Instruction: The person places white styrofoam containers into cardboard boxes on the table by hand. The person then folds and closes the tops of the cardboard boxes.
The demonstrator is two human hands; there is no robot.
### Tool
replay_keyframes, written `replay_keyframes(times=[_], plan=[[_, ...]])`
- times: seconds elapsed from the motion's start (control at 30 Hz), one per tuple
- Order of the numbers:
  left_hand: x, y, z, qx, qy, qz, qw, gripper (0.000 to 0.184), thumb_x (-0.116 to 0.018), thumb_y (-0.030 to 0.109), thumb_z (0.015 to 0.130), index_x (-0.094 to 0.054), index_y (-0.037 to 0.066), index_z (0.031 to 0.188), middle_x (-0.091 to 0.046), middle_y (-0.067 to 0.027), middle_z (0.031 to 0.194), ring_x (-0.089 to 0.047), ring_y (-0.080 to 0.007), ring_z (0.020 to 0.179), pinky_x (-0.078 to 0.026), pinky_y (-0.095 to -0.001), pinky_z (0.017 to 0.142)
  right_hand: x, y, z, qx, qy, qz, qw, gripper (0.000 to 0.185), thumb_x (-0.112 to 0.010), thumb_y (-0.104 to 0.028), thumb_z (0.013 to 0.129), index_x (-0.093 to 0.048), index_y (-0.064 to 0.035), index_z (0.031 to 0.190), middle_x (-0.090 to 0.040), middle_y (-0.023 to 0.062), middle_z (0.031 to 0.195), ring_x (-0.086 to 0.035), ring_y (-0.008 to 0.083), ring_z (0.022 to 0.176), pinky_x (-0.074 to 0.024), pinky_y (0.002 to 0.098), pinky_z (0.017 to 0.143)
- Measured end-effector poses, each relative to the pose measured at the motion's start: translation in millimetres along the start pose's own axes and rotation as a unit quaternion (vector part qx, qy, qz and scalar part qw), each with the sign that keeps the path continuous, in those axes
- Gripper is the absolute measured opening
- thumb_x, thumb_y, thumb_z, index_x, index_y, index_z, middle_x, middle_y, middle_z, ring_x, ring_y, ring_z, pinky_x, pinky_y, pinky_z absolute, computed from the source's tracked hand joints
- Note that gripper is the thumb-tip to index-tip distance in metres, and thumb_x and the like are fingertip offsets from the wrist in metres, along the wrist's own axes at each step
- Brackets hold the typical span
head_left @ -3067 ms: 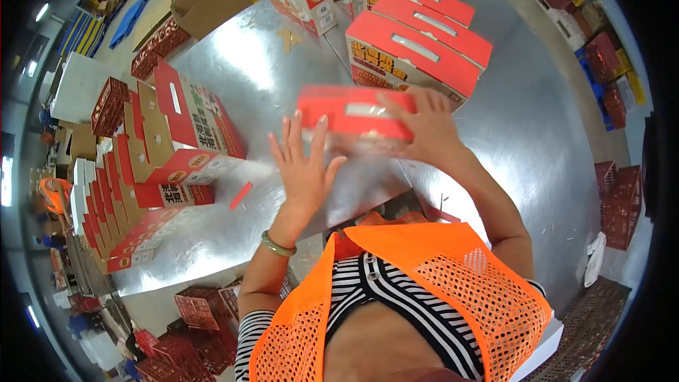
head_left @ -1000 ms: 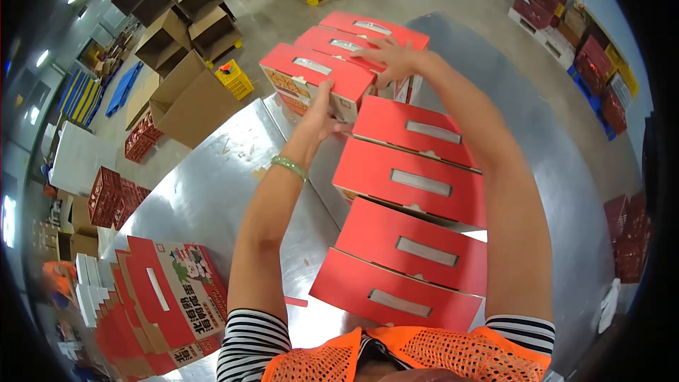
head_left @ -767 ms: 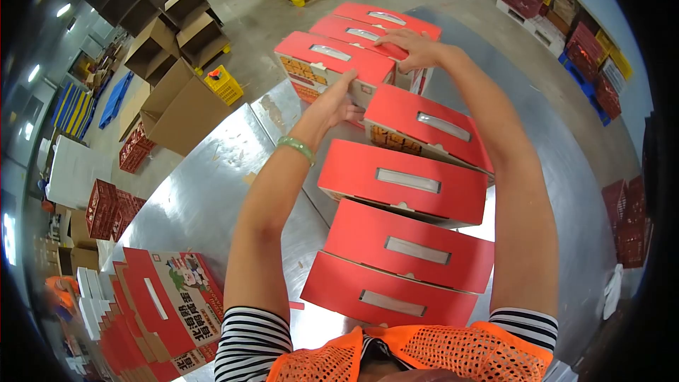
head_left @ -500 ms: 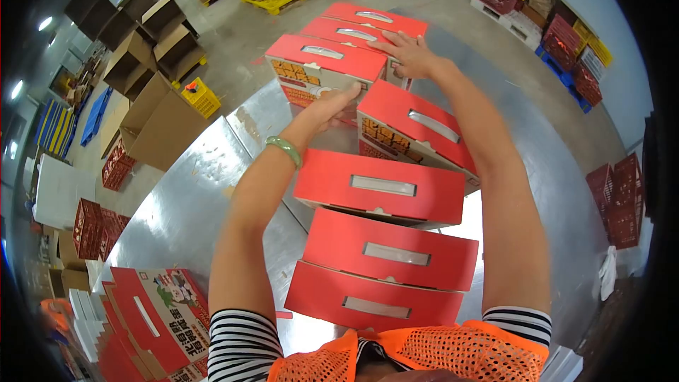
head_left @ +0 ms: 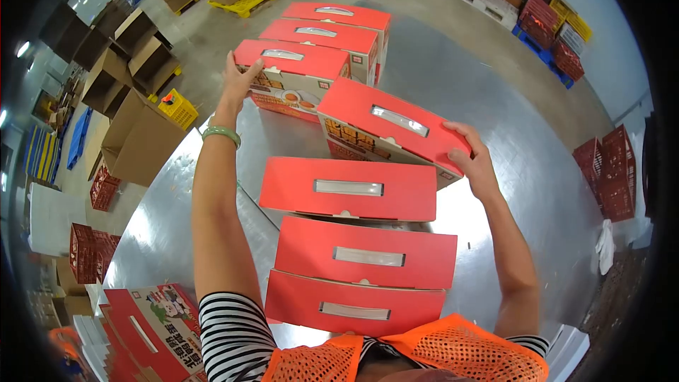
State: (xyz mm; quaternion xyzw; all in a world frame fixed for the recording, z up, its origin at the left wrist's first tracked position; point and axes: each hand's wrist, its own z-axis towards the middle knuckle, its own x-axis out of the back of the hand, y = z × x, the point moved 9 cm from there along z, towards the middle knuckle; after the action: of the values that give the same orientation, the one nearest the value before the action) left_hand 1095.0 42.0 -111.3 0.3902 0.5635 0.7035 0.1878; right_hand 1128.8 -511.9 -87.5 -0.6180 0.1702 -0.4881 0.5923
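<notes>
Three red-topped boxes stand in a row at the far side of the metal table. My left hand (head_left: 239,79) grips the left end of the nearest of these, a red box (head_left: 304,60). Just in front, an angled red box (head_left: 361,110) has my right hand (head_left: 472,154) on its right end, thumb and fingers round the corner. Closer to me lie a single red box (head_left: 410,187) set crosswise and two more red boxes (head_left: 431,251) side by side, untouched. All show pale handles on top.
Flat printed cartons (head_left: 152,325) are stacked at the lower left of the metal table (head_left: 523,191). Open brown cartons (head_left: 141,134) and a yellow crate (head_left: 177,108) stand beyond the left edge. Dark red crates (head_left: 608,177) are at the right.
My left hand has moved left to the far box's outer end. My right hand has left the far boxes and come down to the right end of the angled box.
</notes>
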Motion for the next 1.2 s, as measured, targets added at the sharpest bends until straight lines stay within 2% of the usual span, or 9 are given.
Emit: replay_keyframes(times=[0.03,0.1,0.47,0.63,0.8,0.93,1.07,1.13,1.2], plan=[[-0.1,-0.5,-0.4,-0.003,0.001,0.003,1.0,0.121,-0.083,0.058,0.08,-0.007,0.016,0.166,-0.04,-0.0193,0.157,-0.049,-0.0383,0.136,-0.048,-0.0618,0.1,-1.0,9.1,4.4,-0.006,0.0,0.048,0.999,0.048,-0.069,-0.029,0.092,-0.064,-0.0115,0.136,-0.052,0.0101,0.141,-0.047,0.0262,0.136,-0.0373,0.0409,0.114],[5.6,10.0,0.5,-0.077,0.025,0.046,0.996,0.11,-0.083,0.05,0.082,-0.025,-0.002,0.159,-0.052,-0.025,0.141,-0.053,-0.0305,0.132,-0.053,-0.0435,0.099,2.8,16.1,12.9,-0.005,0.002,0.102,0.995,0.04,-0.069,-0.024,0.091,-0.07,-0.0112,0.129,-0.054,0.0077,0.136,-0.05,0.0235,0.131,-0.0389,0.0388,0.112],[-9.4,-0.7,10.4,-0.088,0.014,0.173,0.981,0.113,-0.077,0.058,0.084,-0.02,-0.003,0.161,-0.041,-0.0304,0.154,-0.046,-0.0406,0.138,-0.036,-0.0446,0.117,-42.2,8.3,52.3,0.017,-0.164,0.177,0.97,0.021,-0.068,-0.015,0.091,-0.077,-0.0074,0.108,-0.057,0.0077,0.13,-0.053,0.0187,0.124,-0.04,0.0346,0.107],[-59.0,36.1,-45.2,-0.079,-0.115,0.1,0.985,0.112,-0.074,0.057,0.088,-0.013,0.0,0.164,-0.036,-0.0312,0.158,-0.036,-0.0422,0.146,-0.028,-0.0448,0.121,-85.9,-14.7,49.1,-0.021,-0.111,0.192,0.975,0.047,-0.062,-0.026,0.1,-0.057,-0.0095,0.143,-0.058,0.0105,0.136,-0.053,0.0177,0.128,-0.0382,0.0338,0.112],[-50.4,23.6,-90.6,-0.019,-0.194,0.055,0.979,0.096,-0.054,0.062,0.1,-0.004,0.015,0.167,-0.004,-0.0171,0.173,-0.02,-0.0371,0.156,-0.026,-0.051,0.122,-53.0,-2.0,14.5,-0.002,-0.074,0.182,0.98,0.061,-0.053,-0.023,0.103,-0.034,-0.013,0.161,-0.053,0.0148,0.145,-0.053,0.0259,0.133,-0.0407,0.0402,0.113],[20.5,-18.0,-225.5,0.091,-0.185,-0.006,0.978,0.089,-0.039,0.071,0.101,-0.001,0.024,0.167,-0.009,-0.0203,0.172,-0.023,-0.0421,0.154,-0.026,-0.0567,0.121,12.0,88.1,-119.6,-0.164,-0.059,0.05,0.983,0.089,-0.071,-0.018,0.095,-0.017,-0.0112,0.165,-0.039,0.0206,0.158,-0.049,0.0348,0.138,-0.044,0.0455,0.112],[73.4,-70.7,-427.7,0.172,-0.233,-0.048,0.956,0.086,-0.035,0.071,0.102,-0.001,0.026,0.167,-0.009,-0.0215,0.171,-0.033,-0.043,0.15,-0.037,-0.0558,0.115,-12.8,72.1,-306.9,0.009,-0.142,-0.193,0.971,0.107,-0.087,-0.022,0.079,-0.02,-0.0053,0.162,-0.042,0.0228,0.149,-0.055,0.0373,0.125,-0.0516,0.0449,0.102],[67.8,-57.4,-514.1,0.184,-0.21,-0.151,0.948,0.106,-0.062,0.067,0.093,0.004,0.028,0.167,-0.005,-0.0181,0.173,-0.03,-0.0459,0.151,-0.037,-0.057,0.115,-64.9,40.9,-328.8,-0.008,-0.122,-0.145,0.982,0.101,-0.085,-0.022,0.08,-0.025,-0.0047,0.159,-0.044,0.022,0.147,-0.056,0.0358,0.123,-0.052,0.0433,0.098],[38.2,-59.9,-580.4,0.317,-0.122,-0.175,0.924,0.121,-0.078,0.045,0.084,0.01,0.03,0.165,0.0,-0.0156,0.173,-0.029,-0.0462,0.151,-0.039,-0.0581,0.115,-169.0,-27.9,-246.1,-0.021,-0.045,-0.061,0.997,0.087,-0.083,-0.02,0.083,-0.033,-0.0036,0.152,-0.048,0.0204,0.142,-0.059,0.0329,0.118,-0.0528,0.04,0.089]])
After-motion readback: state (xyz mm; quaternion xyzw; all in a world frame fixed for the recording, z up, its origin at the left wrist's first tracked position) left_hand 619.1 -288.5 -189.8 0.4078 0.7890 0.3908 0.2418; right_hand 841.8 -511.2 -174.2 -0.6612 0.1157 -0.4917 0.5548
